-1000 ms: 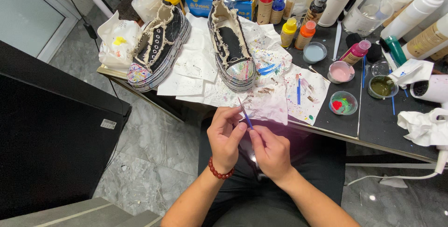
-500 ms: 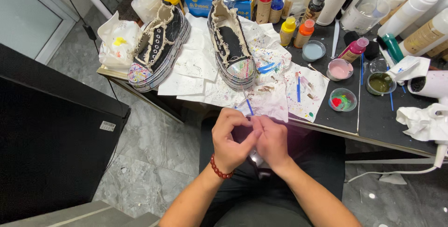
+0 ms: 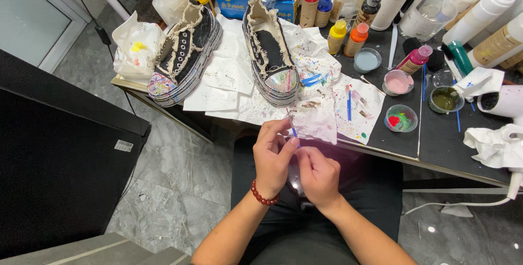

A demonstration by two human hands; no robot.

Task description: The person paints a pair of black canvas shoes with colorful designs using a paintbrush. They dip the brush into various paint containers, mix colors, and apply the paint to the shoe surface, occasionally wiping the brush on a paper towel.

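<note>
Left hand [image 3: 274, 156] pinching a thin blue-handled paintbrush [image 3: 292, 128] — right hand [image 3: 317, 173] curled shut just beside it, contents hidden.

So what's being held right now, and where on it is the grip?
The left hand pinches a thin blue paintbrush near its lower end. The right hand is beside it; its hold cannot be told.

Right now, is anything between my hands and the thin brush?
No. The left hand already pinches the thin blue brush, and the right hand sits beside it, fingertips near the lower end. Nothing visible intervenes.
</note>
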